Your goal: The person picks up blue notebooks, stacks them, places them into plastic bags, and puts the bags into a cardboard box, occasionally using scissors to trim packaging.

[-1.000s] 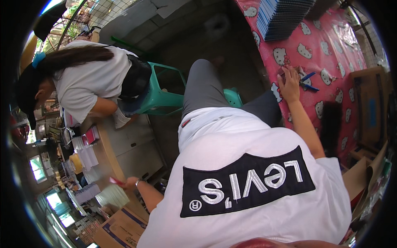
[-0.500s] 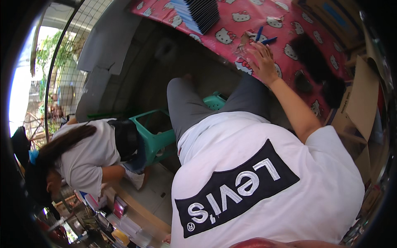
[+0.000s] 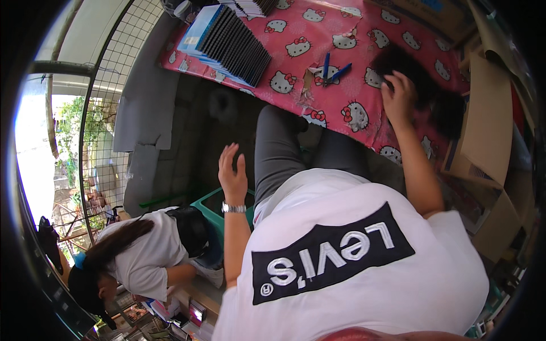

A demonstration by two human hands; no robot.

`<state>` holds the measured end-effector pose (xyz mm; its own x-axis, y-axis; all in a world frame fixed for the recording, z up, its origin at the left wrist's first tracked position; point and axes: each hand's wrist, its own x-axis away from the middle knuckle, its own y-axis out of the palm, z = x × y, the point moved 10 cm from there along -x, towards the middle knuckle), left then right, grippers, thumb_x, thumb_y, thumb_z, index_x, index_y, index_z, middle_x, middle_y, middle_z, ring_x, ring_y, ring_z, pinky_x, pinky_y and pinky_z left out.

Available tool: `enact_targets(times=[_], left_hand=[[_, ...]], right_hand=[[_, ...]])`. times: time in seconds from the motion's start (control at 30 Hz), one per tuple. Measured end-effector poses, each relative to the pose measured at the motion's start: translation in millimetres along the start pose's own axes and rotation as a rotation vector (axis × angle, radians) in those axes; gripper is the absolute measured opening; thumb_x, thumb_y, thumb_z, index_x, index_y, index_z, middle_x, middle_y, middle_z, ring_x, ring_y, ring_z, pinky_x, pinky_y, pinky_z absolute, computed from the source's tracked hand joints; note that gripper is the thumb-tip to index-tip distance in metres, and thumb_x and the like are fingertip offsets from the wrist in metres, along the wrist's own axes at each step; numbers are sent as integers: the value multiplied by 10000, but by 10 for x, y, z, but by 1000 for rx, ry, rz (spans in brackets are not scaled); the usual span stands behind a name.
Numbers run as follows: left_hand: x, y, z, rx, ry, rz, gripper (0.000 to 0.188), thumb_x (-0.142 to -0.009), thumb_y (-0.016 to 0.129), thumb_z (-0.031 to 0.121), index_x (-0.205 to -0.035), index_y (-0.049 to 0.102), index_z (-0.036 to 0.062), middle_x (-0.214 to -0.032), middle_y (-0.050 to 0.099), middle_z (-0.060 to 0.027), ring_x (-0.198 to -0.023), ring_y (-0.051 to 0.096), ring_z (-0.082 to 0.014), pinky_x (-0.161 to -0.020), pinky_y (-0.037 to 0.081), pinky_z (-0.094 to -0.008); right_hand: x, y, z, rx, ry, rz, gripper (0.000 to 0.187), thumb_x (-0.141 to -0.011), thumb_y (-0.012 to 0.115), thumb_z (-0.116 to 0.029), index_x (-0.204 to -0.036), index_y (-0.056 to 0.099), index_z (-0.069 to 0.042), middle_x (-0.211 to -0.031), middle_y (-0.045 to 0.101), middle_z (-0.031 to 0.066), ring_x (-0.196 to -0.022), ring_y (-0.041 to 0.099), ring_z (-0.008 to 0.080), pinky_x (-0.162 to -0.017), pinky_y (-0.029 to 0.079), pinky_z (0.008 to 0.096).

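Observation:
My right hand (image 3: 400,101) is over the pink patterned tablecloth (image 3: 341,42), its fingers apart at the near edge of a black furry thing (image 3: 406,71); whether it touches that thing I cannot tell. My left hand (image 3: 232,177), wearing a silver wristwatch (image 3: 234,208), is raised off the table's near edge with its fingers stretched and nothing in it. A blue-handled cutting tool, like pliers (image 3: 334,74), lies with its handles apart beside a torn brown patch (image 3: 309,82) of the cloth.
A stack of black-edged, spiral-bound-looking books (image 3: 239,51) stands at the table's left. Open cardboard boxes (image 3: 483,125) line the right. Behind my left arm, another person in a white shirt (image 3: 142,250) sits bent over by a green plastic stool (image 3: 213,199). Wire mesh (image 3: 133,45) rises at left.
My right hand has moved right, away from the blue-handled tool, to the black furry thing. My left hand has come into view. The view has shifted, showing more of the book stack.

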<state>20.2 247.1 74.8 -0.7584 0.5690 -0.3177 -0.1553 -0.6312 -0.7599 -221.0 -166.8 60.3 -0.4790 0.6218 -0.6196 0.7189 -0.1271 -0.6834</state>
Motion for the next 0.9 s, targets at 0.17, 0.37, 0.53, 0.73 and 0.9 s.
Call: enact_targets(times=[0.17,0.37,0.53,0.73,0.9], left_hand=[[-814,320,-107,153,-75,-109,230,-919,627,152,-1113,666,34,-1083,681,-104,-1008,621,-224,-876,486,-324],[-1162,610,-745,474,-364,-98,201,-932,625,144,-1073,676,9,-914,674,-23,-784,569,-57,-699,454,-211],[-1472,-77,487,619,-65,-119,174,-948,551,29,-1077,644,-40,-1024,680,-86,-965,626,-117,-841,476,-238],[-1018,-1087,2742,366,813,-376,245,-788,574,-61,-1005,642,31,-1001,666,-100,-914,637,-222,-778,499,-316],[-1069,-806,2889,-7,928,-560,188,-781,588,-11,-955,632,45,-947,659,-89,-872,642,-234,-738,503,-328]], right_hand=[[811,-146,403,292,270,-237,375,-866,647,-338,-1163,601,-113,-1221,557,133,-1132,522,344,-965,409,481],[1003,-75,203,610,407,-485,549,-846,619,-348,-1324,490,-110,-1354,472,126,-1199,475,350,-956,407,487],[167,402,-232,211,79,-333,510,-825,562,-140,-1332,497,-136,-1298,532,114,-1168,522,316,-966,420,451],[-161,1713,-645,194,-314,-714,374,-814,554,-58,-1179,601,-126,-1131,574,113,-1096,559,289,-947,443,422],[-298,1740,-941,317,-528,-873,250,-777,652,-186,-1014,658,-108,-1115,551,127,-1108,541,285,-959,424,400]])
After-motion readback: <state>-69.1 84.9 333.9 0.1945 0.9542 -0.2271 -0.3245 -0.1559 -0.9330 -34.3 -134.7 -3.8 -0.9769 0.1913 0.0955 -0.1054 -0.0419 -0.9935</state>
